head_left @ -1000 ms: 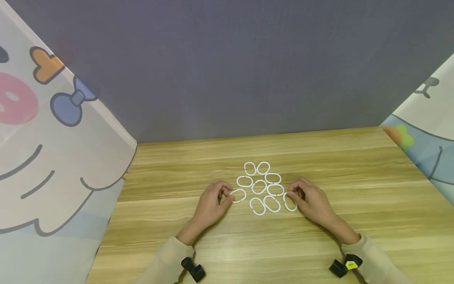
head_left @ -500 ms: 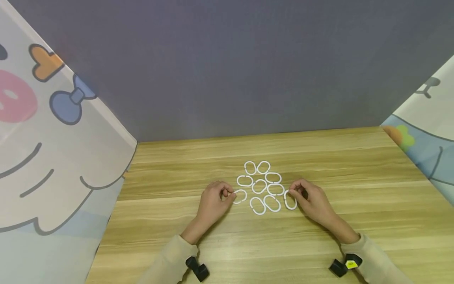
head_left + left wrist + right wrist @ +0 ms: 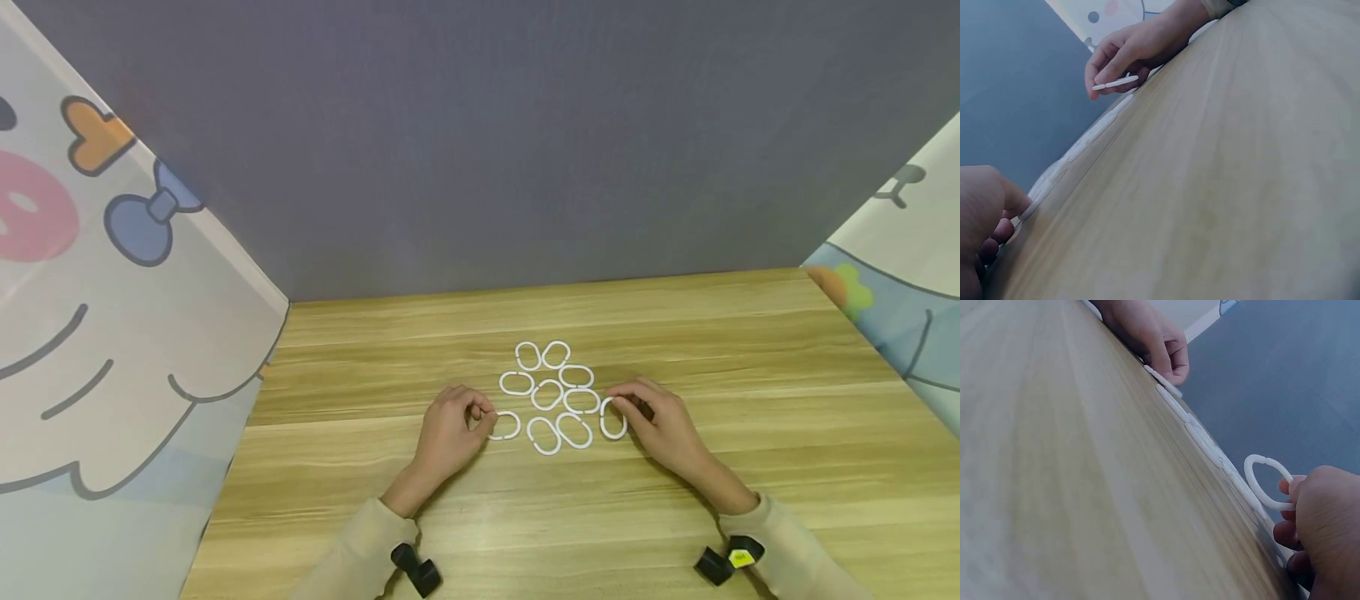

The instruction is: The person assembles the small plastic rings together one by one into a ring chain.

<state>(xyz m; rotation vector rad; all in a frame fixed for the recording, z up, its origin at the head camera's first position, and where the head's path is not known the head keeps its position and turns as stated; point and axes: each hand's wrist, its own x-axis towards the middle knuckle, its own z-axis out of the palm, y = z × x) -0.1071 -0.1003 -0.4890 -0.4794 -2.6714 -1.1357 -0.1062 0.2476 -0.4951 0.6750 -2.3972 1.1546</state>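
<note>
White oval curtain rings, each with a small slit, lie flat in a loose cluster on the wooden table. My left hand [image 3: 454, 433] pinches the left end of the leftmost ring [image 3: 514, 426] between thumb and fingers, low at the tabletop. On the cluster's right side, my right hand [image 3: 661, 423] pinches the top end of another ring [image 3: 614, 435]. The right wrist view shows this ring [image 3: 1252, 470] tilted up off the table, with the right hand's fingertips on its end. Fingers [image 3: 1015, 197] of the left hand cover part of its ring in the left wrist view.
Between the hands lie several more rings [image 3: 548, 409], some touching or overlapping. The wooden table [image 3: 525, 525] ends at a grey panel [image 3: 525, 167] at the back. Cartoon-printed panels [image 3: 135, 358] stand at both sides. Each sleeve bears a black wrist camera [image 3: 416, 571].
The right hand's ring has come up slightly and turned more upright in the head view. The left hand has shifted a little right, and its ring has turned from slanted to nearly level.
</note>
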